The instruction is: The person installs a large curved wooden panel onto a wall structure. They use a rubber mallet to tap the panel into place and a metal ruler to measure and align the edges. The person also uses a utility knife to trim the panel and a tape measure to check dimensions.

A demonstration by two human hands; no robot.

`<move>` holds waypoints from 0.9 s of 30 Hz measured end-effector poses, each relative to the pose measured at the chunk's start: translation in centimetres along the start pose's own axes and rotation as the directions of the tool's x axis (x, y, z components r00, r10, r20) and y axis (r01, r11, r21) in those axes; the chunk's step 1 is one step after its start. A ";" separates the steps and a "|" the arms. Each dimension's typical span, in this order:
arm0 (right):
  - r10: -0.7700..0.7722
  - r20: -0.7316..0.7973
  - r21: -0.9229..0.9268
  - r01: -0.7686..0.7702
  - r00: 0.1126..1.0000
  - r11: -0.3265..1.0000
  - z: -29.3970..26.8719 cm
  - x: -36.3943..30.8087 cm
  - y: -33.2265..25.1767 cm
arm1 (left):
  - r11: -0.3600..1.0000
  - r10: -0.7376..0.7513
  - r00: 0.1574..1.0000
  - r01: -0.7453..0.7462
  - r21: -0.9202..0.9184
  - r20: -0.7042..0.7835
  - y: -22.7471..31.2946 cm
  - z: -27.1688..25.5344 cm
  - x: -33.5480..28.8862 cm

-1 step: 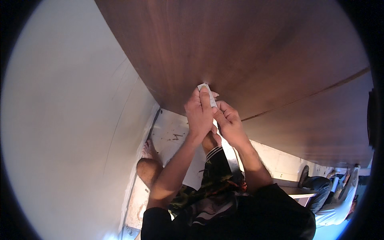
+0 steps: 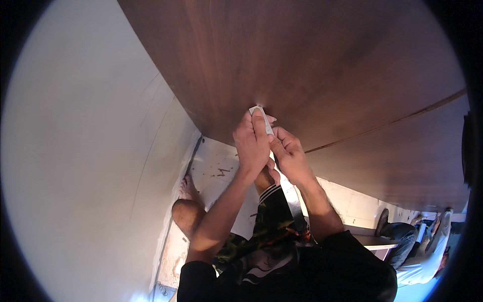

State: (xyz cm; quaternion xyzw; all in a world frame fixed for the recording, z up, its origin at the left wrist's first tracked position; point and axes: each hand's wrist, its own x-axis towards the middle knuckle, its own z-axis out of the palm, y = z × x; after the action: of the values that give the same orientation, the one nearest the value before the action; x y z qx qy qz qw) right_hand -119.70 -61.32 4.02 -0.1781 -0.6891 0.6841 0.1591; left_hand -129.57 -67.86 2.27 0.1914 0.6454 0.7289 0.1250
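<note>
A long, narrow, pale strip (image 2: 289,191) runs from near the dark wood panel (image 2: 312,60) down past my wrists toward my lap. Its upper end pokes out over my left thumb, close to the panel's surface; whether it touches is hard to tell. My left hand (image 2: 253,143) is closed on that end, thumb laid along it. Just below and to the right, my right hand (image 2: 293,157) pinches the same strip between thumb and fingers. Both hands meet in front of the panel, and part of the strip is hidden behind them.
A white wall (image 2: 85,151) rises on the left and meets the panel at a corner. A dark seam (image 2: 382,127) crosses the panel on the right. Below lies a stained pale floor (image 2: 216,161). Another person (image 2: 417,251) sits at the lower right, beside a low board (image 2: 370,241).
</note>
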 end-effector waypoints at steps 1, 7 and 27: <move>0.058 0.022 0.000 -0.058 0.998 0.998 0.0 0.3 -0.4 | 0.998 0.016 1.000 -0.016 0.054 -0.009 0.0 -0.1 0.2; 0.240 0.029 0.057 -0.241 0.970 0.969 0.7 -0.3 -3.2 | 0.998 -0.040 0.999 0.040 0.050 -0.005 1.4 -0.3 0.1; 0.293 0.090 0.092 -0.301 0.952 0.949 0.8 -1.8 -4.1 | 0.999 -0.026 0.999 0.024 0.043 0.040 1.3 -0.7 -1.2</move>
State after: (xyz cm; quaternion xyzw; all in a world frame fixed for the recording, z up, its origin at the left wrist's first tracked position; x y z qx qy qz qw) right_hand -118.64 -62.86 8.16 -0.2454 -0.6231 0.7417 0.0375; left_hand -128.76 -69.17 3.33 0.2008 0.6604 0.7092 0.1431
